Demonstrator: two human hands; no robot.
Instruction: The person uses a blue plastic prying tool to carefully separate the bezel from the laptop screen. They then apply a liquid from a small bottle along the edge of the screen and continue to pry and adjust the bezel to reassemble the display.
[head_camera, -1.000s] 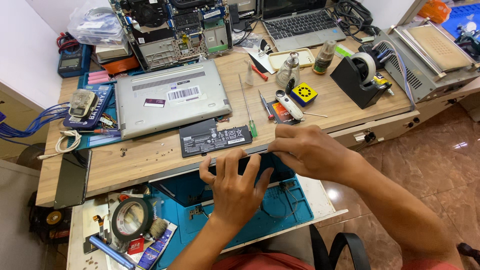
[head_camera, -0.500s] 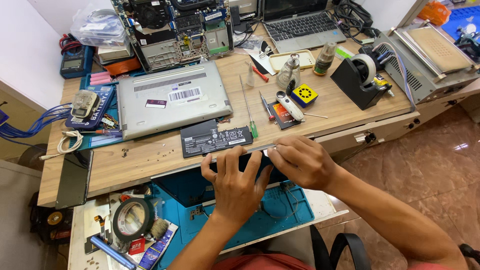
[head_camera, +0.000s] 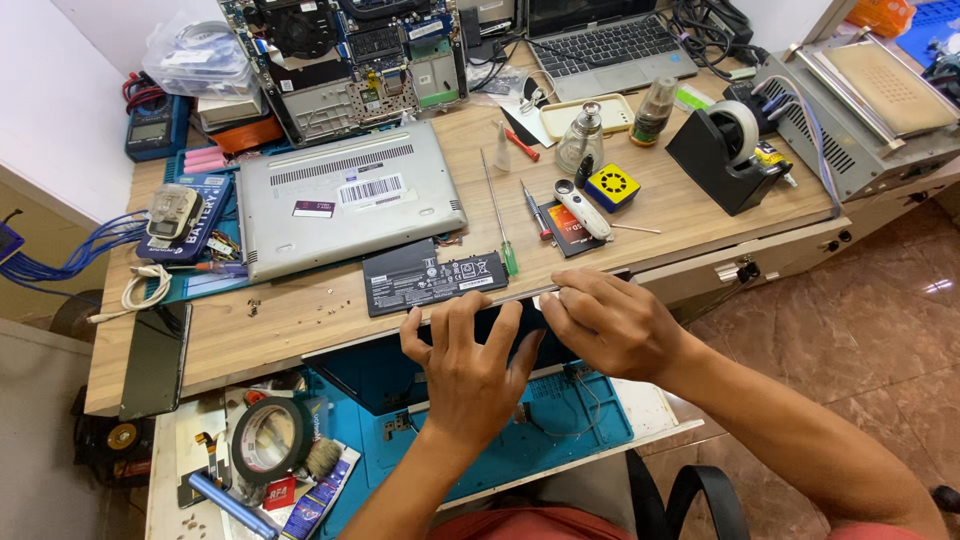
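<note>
My left hand (head_camera: 470, 370) lies over a dark flat panel (head_camera: 528, 322) at the desk's front edge, its fingers curled over the far side. My right hand (head_camera: 610, 322) grips the same panel's right end with its fingertips. The hands hide most of the panel. It sits above a blue work mat (head_camera: 570, 430) on a lower shelf. Just beyond my fingers a black flat battery pack (head_camera: 435, 280) lies on the wooden desk (head_camera: 300, 315), in front of a silver laptop (head_camera: 350, 195) turned bottom up.
A green-handled screwdriver (head_camera: 500, 220) lies right of the laptop. Further right stand a black tape dispenser (head_camera: 725, 150) and a yellow-black box (head_camera: 612, 186). An opened laptop board (head_camera: 350, 60) is at the back. A black tape roll (head_camera: 272, 440) and a black phone (head_camera: 155, 355) lie at the left.
My right hand has come down slightly and closer to my left hand on the dark panel. The left hand has barely shifted.
</note>
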